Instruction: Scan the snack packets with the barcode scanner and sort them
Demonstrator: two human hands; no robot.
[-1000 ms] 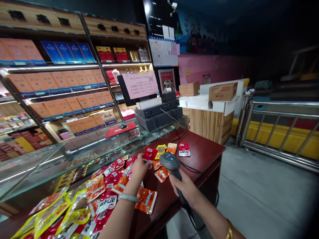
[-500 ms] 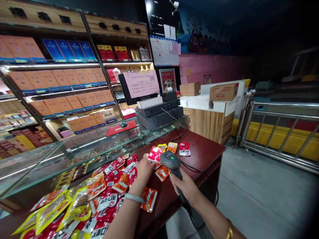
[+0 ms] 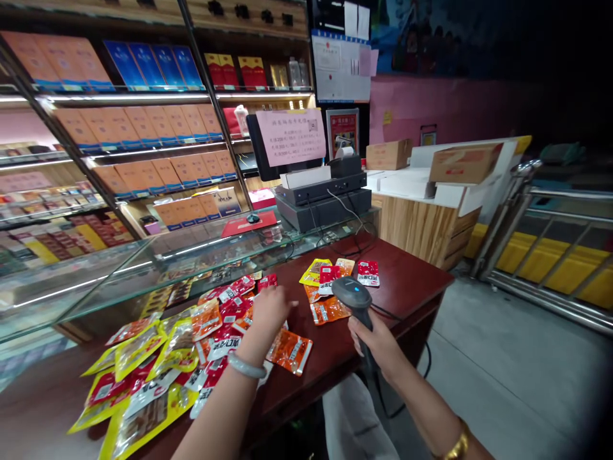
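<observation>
My right hand (image 3: 376, 338) is wrapped round the grip of a black barcode scanner (image 3: 353, 294), whose top light glows blue. Over the right part of a loose pile of snack packets hovers my left hand (image 3: 272, 310), its back toward me. Its thumb points right, while the other fingers are blurred and mostly hidden. Close behind it lies a red packet (image 3: 267, 281); an orange packet (image 3: 290, 351) rests to its lower right. Beyond the scanner is a smaller group with a yellow packet (image 3: 315, 272), a red-and-white packet (image 3: 328, 278) and an orange packet (image 3: 330, 311).
One red packet (image 3: 368, 273) lies apart on the dark red desk (image 3: 407, 275). Behind the desk, a glass counter (image 3: 191, 255) carries a monitor (image 3: 258, 150) and a black cash drawer (image 3: 325, 211). The scanner's cable (image 3: 383, 390) hangs below my right hand.
My left hand has let go of a red packet, which now lies in the smaller group, and has moved left to the pile. The scanner's light has turned from green to blue. The view has shifted.
</observation>
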